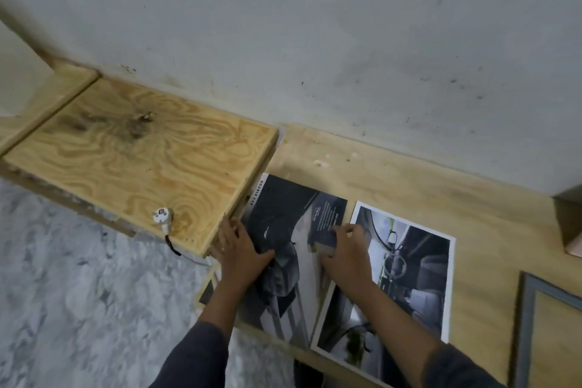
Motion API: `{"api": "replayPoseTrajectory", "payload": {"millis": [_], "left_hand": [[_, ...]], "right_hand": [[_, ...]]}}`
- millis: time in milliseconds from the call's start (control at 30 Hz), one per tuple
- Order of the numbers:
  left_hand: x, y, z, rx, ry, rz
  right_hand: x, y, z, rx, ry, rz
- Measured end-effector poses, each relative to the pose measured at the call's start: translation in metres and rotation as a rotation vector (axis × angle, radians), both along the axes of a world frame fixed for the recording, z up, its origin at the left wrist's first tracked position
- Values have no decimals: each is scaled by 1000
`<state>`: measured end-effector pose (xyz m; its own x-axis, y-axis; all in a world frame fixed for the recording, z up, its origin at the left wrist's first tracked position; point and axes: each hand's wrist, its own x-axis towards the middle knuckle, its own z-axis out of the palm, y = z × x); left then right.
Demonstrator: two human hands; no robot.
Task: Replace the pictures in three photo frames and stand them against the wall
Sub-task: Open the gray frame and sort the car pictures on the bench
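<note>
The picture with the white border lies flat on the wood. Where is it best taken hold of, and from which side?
The white-bordered picture lies flat, so a free edge helps; the right hand covers its left edge. The grip is probably its far right corner, reached from the right.

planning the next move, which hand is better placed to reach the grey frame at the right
Right, probably. The right hand, pinching the dark print, is on the side nearer the grey frame. The left hand rests flat on that print, farther away, and would have to cross over.
</note>
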<state>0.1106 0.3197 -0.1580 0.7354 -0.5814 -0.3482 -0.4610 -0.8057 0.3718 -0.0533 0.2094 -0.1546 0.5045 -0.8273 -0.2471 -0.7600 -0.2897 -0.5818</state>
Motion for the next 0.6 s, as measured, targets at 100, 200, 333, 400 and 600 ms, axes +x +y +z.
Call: {"api": "replayPoseTrajectory", "payload": {"millis": [100, 200, 333, 400, 600], "left_hand": [[-21, -17, 5, -194, -71, -9], [-64, -42, 10, -366, 94, -124], [-130, -63, 0, -269, 208, -429], [-149, -66, -6, -203, 253, -406], [-156, -77, -5, -433, 379, -24]], "right_hand": [[-28, -21, 11, -33, -78, -174], [-87, -48, 14, -16, 90, -416], [-155, -50, 11, 179, 241, -576], [-165, -43, 7, 271, 200, -557], [-176, -37, 7, 303, -8, -680]]}}
